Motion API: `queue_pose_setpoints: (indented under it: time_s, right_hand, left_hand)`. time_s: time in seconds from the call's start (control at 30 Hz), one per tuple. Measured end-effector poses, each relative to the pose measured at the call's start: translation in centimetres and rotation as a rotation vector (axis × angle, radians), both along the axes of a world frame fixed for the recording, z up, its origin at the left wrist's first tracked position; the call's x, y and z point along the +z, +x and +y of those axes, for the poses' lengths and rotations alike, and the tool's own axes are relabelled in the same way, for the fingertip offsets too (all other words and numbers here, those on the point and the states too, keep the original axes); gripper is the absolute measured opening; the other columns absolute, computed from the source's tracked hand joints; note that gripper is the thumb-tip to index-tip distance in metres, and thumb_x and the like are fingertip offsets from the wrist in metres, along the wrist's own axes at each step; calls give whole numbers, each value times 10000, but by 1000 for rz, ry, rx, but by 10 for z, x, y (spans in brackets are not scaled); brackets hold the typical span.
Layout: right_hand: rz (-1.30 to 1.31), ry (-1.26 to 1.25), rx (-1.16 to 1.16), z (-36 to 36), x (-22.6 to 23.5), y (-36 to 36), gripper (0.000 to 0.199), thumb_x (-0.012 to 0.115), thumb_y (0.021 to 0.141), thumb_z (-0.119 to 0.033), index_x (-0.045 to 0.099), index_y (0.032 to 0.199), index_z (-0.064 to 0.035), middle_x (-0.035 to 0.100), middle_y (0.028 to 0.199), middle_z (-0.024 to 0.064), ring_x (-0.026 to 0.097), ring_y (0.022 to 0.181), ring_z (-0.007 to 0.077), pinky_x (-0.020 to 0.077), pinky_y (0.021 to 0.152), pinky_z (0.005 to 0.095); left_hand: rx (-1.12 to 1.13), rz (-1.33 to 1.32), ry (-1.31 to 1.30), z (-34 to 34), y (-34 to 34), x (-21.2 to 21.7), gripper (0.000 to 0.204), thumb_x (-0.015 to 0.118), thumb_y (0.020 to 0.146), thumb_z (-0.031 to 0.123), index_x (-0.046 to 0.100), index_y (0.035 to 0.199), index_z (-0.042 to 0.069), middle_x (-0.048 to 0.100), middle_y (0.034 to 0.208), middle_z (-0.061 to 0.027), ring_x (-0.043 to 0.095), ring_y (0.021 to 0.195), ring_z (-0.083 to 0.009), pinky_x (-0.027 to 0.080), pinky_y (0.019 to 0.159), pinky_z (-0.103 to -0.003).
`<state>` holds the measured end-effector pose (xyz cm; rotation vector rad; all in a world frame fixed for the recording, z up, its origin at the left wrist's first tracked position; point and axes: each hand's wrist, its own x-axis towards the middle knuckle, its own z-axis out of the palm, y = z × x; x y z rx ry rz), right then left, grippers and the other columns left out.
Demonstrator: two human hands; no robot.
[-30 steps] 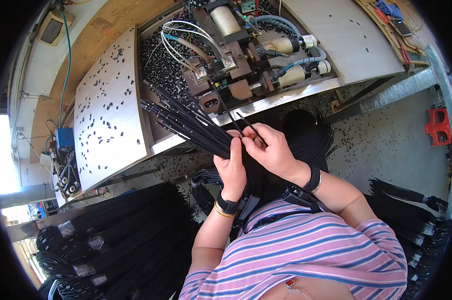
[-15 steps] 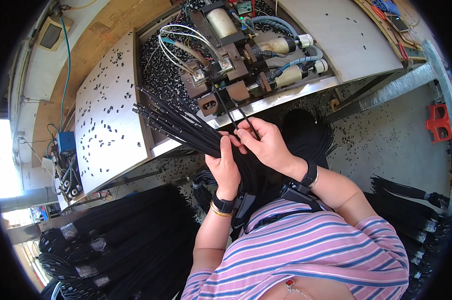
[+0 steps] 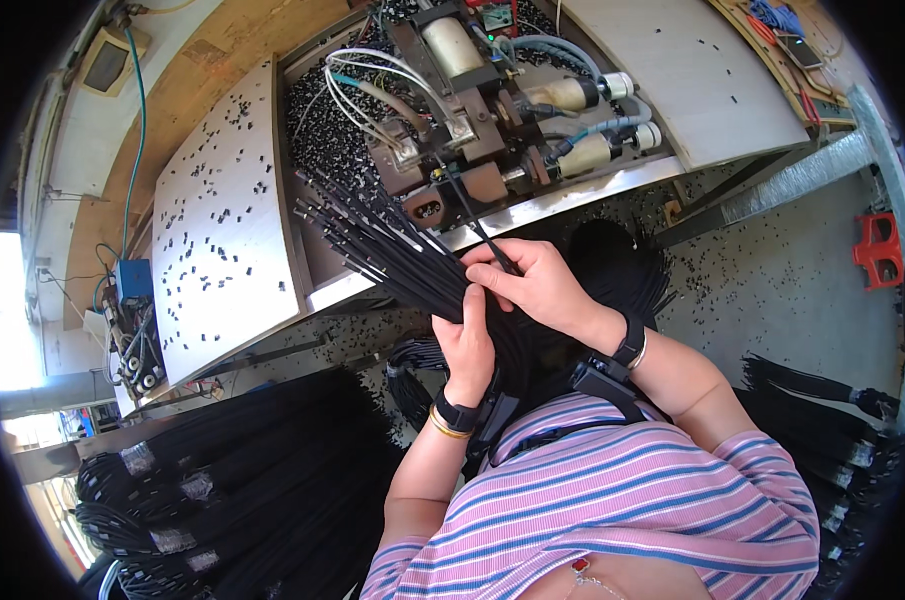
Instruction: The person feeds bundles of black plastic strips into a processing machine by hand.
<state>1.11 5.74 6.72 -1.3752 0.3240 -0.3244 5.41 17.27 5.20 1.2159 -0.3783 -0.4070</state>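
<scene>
My left hand [image 3: 466, 348] is closed round a thick bundle of black cords [image 3: 377, 235]. Their tipped ends fan out up and to the left, over the machine's front edge. Close beside it, my right hand [image 3: 537, 290] pinches a black cord [image 3: 469, 208] between thumb and fingers. That cord slants up to the metal machine [image 3: 477, 130]; whether its far end sits inside or just against the machine cannot be made out. The two hands nearly touch, and the bundle's lower part hangs down between my wrists.
Small black bits lie over the left metal panel [image 3: 222, 225], the machine bed and the floor. Large bundles of black cords [image 3: 262, 470] hang at the lower left, with more [image 3: 812, 440] at the right. A red plastic stool [image 3: 877, 250] stands at the far right.
My left hand and the bundle have moved slightly right and closer to my right hand. Two separate cords showed at my right hand before; now they look like one or lie together.
</scene>
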Motion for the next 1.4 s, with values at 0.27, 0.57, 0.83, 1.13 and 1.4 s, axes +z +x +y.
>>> queue_pose_setpoints:
  time_s: [0.27,0.57,0.83,1.13,1.4]
  right_hand:
    - [-124,-100,-225,7,-7,-2,130,605,898,-105,621,936,18,583,639,8,492,478,51,371,441,192]
    - [-62,179,-132,5,1,11,144,585,917,-122,599,916,21,591,655,38,503,451,79,390,396,215]
    - [-35,219,-125,3,2,18,151,584,917,-126,599,909,24,594,675,39,516,468,90,405,390,223]
    - [6,124,94,-12,5,14,147,595,912,-133,610,929,12,599,689,25,518,481,73,409,403,212]
    - [-43,42,-155,4,-1,-7,159,615,899,-157,638,941,-6,574,606,-3,486,428,51,359,393,195]
  left_hand:
    - [53,-63,12,-4,4,-12,132,499,935,58,582,1003,-19,621,922,-43,567,814,-97,448,743,-227]
    - [15,-5,-85,-8,9,4,124,471,949,61,556,936,-27,598,807,-70,544,580,-126,437,548,-243]
    - [-1,-17,-31,-9,15,7,132,501,938,94,569,913,-16,593,795,-51,532,630,-106,438,576,-236]
    - [8,-12,6,-11,13,0,119,467,953,58,547,968,-29,585,780,-56,532,579,-112,424,536,-231]
    - [3,-37,-26,-9,-6,-4,106,488,955,78,558,951,-2,580,786,-23,524,674,-81,423,596,-221]
